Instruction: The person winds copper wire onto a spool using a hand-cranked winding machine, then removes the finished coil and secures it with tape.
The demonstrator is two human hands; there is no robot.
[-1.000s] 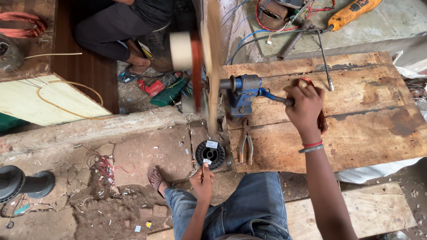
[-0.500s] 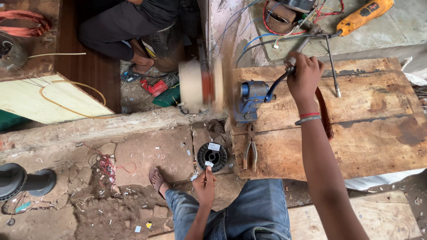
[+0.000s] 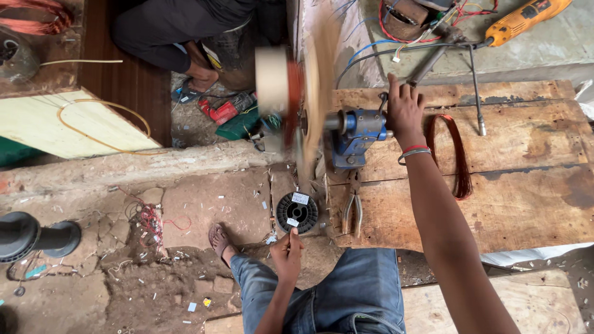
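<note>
My right hand (image 3: 404, 110) grips the crank handle of a blue hand-cranked winding machine (image 3: 356, 137) fixed to a worn wooden bench (image 3: 513, 185). The machine's wooden former and pale disc (image 3: 291, 93) are blurred with spinning. My left hand (image 3: 287, 252) is lower down, above my knee, fingers pinched on a thin wire just below a black wire spool (image 3: 297, 212) on the floor. A loop of copper coil (image 3: 455, 154) lies on the bench by my right forearm.
Pliers (image 3: 351, 213) lie on the bench edge beside the spool. Another person sits at the top (image 3: 179, 31) near red tools (image 3: 224, 111). An orange power tool (image 3: 523, 17) and cables lie beyond the bench. A black stand (image 3: 34, 236) sits at left.
My right hand has swung the crank from the right side up and round to the top near the machine. The former keeps spinning. My left hand stays by the spool.
</note>
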